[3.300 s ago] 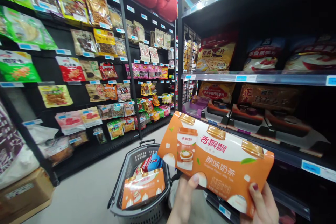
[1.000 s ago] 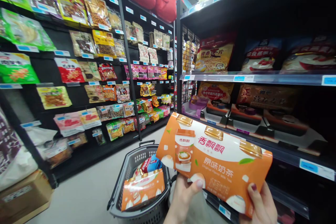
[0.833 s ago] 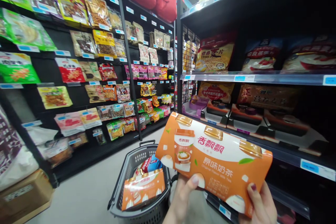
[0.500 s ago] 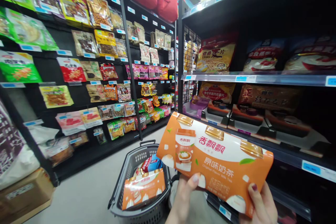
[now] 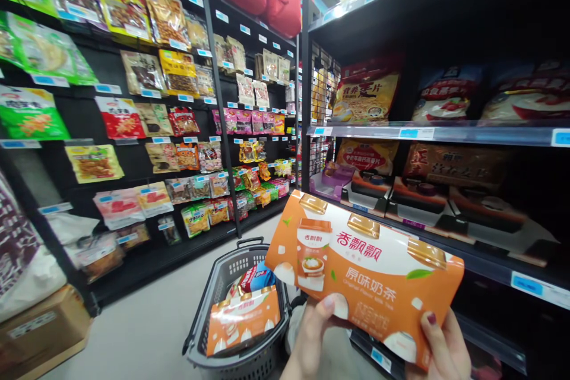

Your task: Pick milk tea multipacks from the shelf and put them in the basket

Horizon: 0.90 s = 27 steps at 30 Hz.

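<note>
Snack wall: bagged snacks [image 5: 120,116] hang in rows on black racks at far left.
Basket: a grey shopping basket [image 5: 209,309] sits on the floor, another orange pack [image 5: 243,320] lying inside.
Left hand [image 5: 312,338]: thumb pressed on the lower front edge of the orange milk tea pack [image 5: 363,273].
Pack: held tilted, above the basket's right side, before the right-hand shelf [image 5: 445,132].
Right hand [image 5: 439,350]: fingers curl around the pack's lower right corner.

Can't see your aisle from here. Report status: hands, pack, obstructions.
Left hand and right hand both grip orange milk tea pack. Pack held above floor, right of basket. Nothing blocking.
</note>
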Motion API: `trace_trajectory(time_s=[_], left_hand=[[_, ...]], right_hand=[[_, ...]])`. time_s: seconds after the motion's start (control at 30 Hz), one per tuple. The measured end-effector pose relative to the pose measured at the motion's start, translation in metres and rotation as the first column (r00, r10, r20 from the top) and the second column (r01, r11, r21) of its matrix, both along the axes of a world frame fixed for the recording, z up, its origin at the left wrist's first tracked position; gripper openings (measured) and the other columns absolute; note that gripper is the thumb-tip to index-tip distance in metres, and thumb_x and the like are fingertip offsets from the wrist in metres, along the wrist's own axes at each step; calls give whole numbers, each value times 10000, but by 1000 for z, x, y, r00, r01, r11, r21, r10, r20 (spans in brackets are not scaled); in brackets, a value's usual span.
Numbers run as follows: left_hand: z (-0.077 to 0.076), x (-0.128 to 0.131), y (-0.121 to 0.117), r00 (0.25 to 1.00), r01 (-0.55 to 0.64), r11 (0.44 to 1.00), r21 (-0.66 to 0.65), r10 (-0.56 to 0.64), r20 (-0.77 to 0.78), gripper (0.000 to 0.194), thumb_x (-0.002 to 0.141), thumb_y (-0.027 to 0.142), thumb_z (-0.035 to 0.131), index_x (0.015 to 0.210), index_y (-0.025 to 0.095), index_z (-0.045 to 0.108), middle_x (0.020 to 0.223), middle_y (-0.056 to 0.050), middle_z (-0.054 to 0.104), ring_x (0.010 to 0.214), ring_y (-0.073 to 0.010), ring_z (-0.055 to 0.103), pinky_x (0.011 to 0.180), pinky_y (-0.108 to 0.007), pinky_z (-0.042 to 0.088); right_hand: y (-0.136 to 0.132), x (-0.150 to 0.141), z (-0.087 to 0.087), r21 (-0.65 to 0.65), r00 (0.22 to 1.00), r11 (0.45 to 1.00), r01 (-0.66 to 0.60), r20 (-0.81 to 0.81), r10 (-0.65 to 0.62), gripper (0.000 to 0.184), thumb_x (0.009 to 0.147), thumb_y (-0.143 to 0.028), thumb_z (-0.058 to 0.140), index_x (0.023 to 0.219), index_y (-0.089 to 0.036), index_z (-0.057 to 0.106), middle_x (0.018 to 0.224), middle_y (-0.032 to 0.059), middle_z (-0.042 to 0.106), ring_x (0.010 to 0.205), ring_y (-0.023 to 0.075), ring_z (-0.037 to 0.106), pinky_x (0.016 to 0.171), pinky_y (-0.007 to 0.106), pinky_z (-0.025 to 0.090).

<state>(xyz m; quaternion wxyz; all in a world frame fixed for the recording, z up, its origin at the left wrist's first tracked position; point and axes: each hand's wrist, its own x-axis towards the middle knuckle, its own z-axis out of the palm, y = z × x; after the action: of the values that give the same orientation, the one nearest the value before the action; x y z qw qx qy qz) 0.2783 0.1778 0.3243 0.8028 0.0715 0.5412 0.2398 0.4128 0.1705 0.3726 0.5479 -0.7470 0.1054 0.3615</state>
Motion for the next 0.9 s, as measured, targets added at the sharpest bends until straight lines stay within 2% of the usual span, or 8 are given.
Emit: trace_trajectory(time_s=[0.1,0.17,0.27,0.33,0.47,0.57,0.73,0.9], left_hand=[[-4,-4,-2,995,-27,1000,14,26,101,575,739,591,457,1154,193,471,1136,-83,530,992,-265,514,816,-393,437],[-3,-3,-2,985,18,998,64,-29,171,618,712,597,511,1187,205,451,1148,-87,520,1023,-271,503,842,-407,425],[5,10,-1,943,48,989,143,-92,321,794,546,536,713,1212,209,430,1154,-97,521,1084,-297,473,884,-415,406],[12,25,-4,934,-19,994,111,-22,356,883,450,490,785,1200,191,428,1148,-110,531,1083,-304,482,890,-412,411],[18,49,-12,967,-162,987,20,155,201,925,337,465,832,1123,155,455,1111,-143,559,1049,-305,515,879,-375,438],[17,52,-14,966,-227,974,11,224,126,860,375,420,834,1106,152,467,1074,-128,585,1007,-280,547,841,-327,462],[14,44,-7,958,-274,957,90,264,108,764,501,342,787,1147,119,447,1050,-139,595,970,-277,571,833,-349,468],[8,38,-6,965,-250,954,163,232,122,649,528,327,767,1071,117,479,1021,-128,607,948,-270,580,840,-374,464]], right_hand=[[-3,1,-3,-2,1000,1000,-14,13,14,610,619,-329,721,1186,-257,507,1067,52,589,787,168,615,716,286,512],[-5,1,-6,1,999,1000,-20,28,20,614,619,-336,718,1190,-261,504,1080,61,582,792,177,616,683,280,517],[-5,-3,-10,18,998,1000,-15,63,14,606,626,-341,710,1191,-271,504,1105,68,567,796,185,617,640,269,519],[-4,-7,-11,30,996,1000,2,89,-4,599,627,-347,708,1187,-276,506,1107,68,562,790,181,614,627,263,519],[-3,-17,-15,24,994,999,26,106,-28,591,635,-361,700,1183,-274,498,1076,68,568,777,160,603,617,242,510],[-4,-25,-22,43,991,999,21,130,-27,565,634,-365,697,1155,-251,508,1078,71,561,810,160,587,648,245,501],[-4,-34,-28,70,990,997,-45,140,35,579,676,-381,653,1208,-271,455,1138,66,531,840,154,570,676,251,488],[-13,-16,-35,64,996,996,-56,-63,60,688,646,-443,652,1265,-295,391,1142,75,553,835,207,597,665,332,501]])
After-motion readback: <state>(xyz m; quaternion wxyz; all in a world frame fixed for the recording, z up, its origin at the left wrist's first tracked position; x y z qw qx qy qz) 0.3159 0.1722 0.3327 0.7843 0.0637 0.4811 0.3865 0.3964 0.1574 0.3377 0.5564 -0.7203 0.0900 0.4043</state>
